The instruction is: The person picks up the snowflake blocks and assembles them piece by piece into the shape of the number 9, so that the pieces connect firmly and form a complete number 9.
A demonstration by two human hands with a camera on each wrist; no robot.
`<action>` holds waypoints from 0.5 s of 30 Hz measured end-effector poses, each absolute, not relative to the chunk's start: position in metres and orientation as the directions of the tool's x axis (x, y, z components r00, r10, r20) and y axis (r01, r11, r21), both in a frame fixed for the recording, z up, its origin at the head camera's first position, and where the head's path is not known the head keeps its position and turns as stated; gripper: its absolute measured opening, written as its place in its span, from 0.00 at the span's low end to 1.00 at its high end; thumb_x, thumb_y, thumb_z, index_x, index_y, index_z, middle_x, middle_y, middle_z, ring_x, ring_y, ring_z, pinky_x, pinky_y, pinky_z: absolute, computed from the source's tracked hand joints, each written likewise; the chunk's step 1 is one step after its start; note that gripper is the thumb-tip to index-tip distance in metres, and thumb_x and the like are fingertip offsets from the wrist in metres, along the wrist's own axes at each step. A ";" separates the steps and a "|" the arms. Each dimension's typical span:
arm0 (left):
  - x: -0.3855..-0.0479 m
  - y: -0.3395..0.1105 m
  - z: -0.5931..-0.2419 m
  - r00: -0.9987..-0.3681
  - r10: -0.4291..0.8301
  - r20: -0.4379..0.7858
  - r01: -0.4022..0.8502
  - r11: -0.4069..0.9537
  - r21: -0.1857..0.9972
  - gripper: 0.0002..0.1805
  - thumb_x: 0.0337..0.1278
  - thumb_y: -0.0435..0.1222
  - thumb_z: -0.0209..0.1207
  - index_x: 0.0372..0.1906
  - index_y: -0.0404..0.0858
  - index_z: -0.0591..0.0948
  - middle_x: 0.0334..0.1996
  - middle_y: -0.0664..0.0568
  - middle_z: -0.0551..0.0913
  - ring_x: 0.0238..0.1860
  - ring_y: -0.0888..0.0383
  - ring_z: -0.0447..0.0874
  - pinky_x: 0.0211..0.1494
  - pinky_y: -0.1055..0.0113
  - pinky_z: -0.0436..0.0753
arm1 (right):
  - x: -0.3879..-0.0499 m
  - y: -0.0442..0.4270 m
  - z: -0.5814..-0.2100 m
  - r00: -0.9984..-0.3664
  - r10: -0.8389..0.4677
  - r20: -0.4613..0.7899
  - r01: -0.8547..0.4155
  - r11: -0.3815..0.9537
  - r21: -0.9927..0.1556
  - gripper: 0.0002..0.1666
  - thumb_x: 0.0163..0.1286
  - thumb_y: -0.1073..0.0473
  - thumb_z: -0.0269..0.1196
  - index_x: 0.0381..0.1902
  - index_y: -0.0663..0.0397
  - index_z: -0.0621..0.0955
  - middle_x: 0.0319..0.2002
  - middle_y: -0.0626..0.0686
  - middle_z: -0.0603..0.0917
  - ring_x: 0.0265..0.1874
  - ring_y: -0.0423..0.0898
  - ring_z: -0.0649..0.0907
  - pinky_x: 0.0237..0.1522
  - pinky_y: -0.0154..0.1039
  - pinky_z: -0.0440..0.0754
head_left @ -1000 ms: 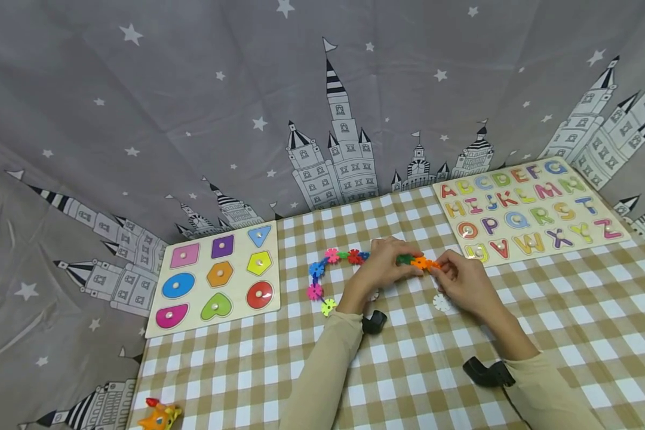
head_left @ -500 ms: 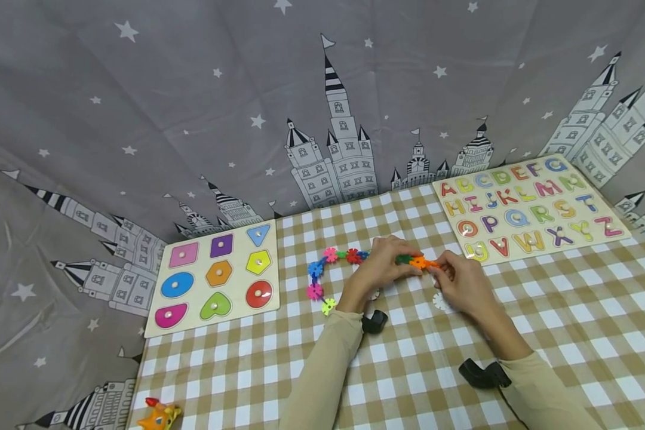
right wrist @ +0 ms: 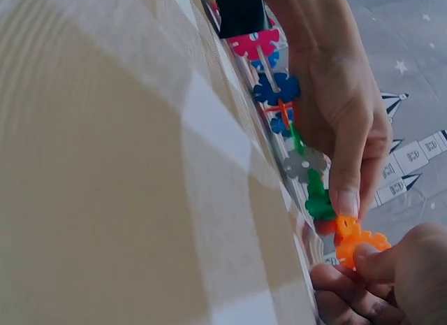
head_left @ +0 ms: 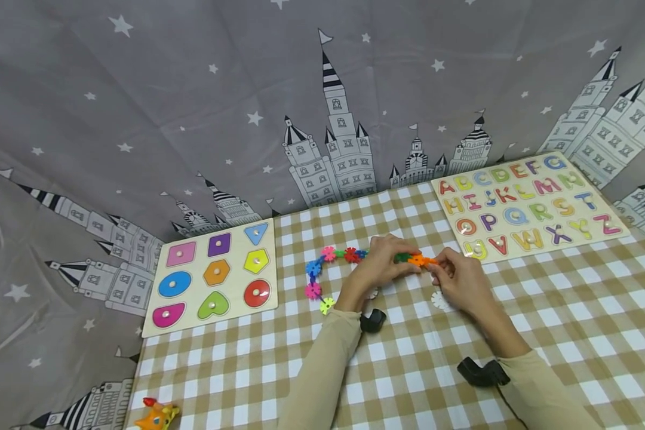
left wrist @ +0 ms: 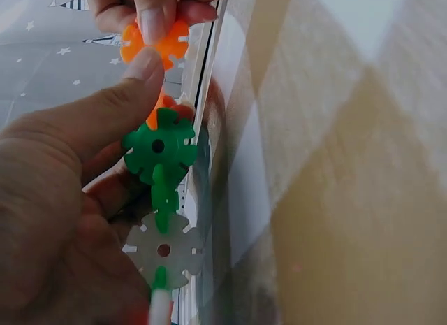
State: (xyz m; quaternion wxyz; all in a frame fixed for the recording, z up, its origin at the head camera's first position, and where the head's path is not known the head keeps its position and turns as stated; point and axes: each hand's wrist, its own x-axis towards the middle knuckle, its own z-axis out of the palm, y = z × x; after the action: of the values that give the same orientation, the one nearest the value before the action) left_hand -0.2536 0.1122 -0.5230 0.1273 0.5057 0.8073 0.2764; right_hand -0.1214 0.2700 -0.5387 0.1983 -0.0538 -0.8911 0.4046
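Note:
A curved chain of interlocking notched plastic discs lies on the checked cloth, from a yellow disc (head_left: 326,306) past a pink disc (head_left: 329,253) to the orange end. My left hand (head_left: 378,264) covers part of it and pinches the orange pieces beside a green disc (left wrist: 174,149) between thumb and fingers. At the chain's right end, my right hand (head_left: 464,282) pinches an orange disc (right wrist: 349,251) between thumb and fingers. A greyish-white disc (left wrist: 183,249) sits in the chain behind the green pieces. Below the right fingers is a loose white disc (head_left: 439,300).
A shape puzzle board (head_left: 236,294) lies to the left and an alphabet puzzle board (head_left: 502,258) at the back right. Near the front left is an orange toy figure (head_left: 157,414). Another whitish piece (head_left: 373,294) shows beside the left wrist. A grey castle-print curtain (head_left: 193,89) hangs behind.
The right hand has shifted very slightly left and its fingers have turned a little at the orange disc. The left hand keeps its hold. The head view has tilted slightly.

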 end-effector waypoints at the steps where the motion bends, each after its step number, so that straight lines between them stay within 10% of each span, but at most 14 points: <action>1: -0.254 0.112 -0.523 -0.464 0.883 0.073 0.742 0.342 0.577 0.20 0.55 0.47 0.68 0.53 0.47 0.85 0.50 0.59 0.86 0.52 0.61 0.78 0.57 0.63 0.65 | -0.122 0.271 -0.538 -0.916 0.262 0.305 -0.062 0.657 -0.751 0.07 0.63 0.67 0.67 0.28 0.58 0.79 0.16 0.49 0.83 0.14 0.31 0.76 0.18 0.27 0.70; 15: -0.253 0.112 -0.521 -0.472 0.879 0.066 0.728 0.346 0.592 0.20 0.54 0.46 0.68 0.52 0.47 0.85 0.50 0.58 0.87 0.52 0.60 0.78 0.56 0.64 0.63 | -0.122 0.272 -0.537 -0.956 0.267 0.125 0.011 0.455 -0.890 0.05 0.66 0.68 0.64 0.34 0.65 0.78 0.26 0.59 0.87 0.19 0.39 0.85 0.23 0.29 0.81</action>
State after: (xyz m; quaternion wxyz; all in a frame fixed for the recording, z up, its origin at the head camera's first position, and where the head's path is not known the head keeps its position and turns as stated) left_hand -0.2535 0.1121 -0.5207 0.1332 0.4963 0.8096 0.2837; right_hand -0.1224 0.2719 -0.5366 0.1242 -0.0825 -0.8438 0.5155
